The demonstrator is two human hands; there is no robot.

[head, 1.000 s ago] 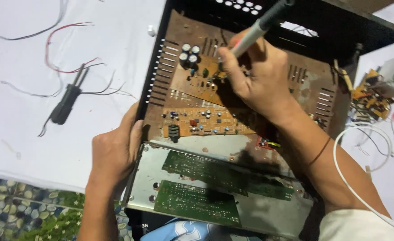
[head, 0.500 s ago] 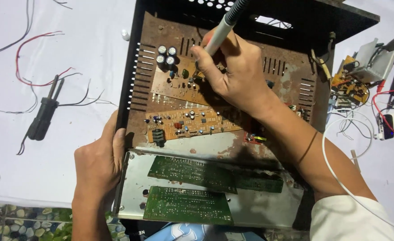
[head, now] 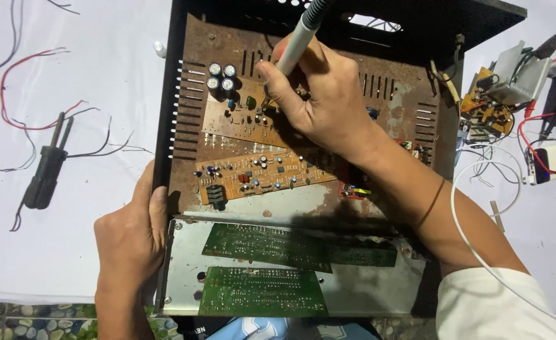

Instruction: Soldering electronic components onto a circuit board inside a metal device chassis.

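Right hand (head: 328,104): fingers pinch grey soldering pen (head: 298,39), tip down on brown board (head: 252,116). Left hand (head: 130,236): fingers curled on left edge of rusty metal box (head: 404,94). Box lies open on white counter (head: 101,75). 2 green boards (head: 265,271) sit near its front.

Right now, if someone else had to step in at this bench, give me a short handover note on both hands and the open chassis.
Left hand: grips the left edge of the rusty open chassis, steadying it.
Right hand: holds a pen-shaped grey tool, tip down on the upper brown circuit board, near the four capacitors.
Lower brown board and two green boards sit in the chassis, untouched.
Black tool with prongs lies on the white cloth to the left.
Done or left: the pictures do not show which joints are finished.
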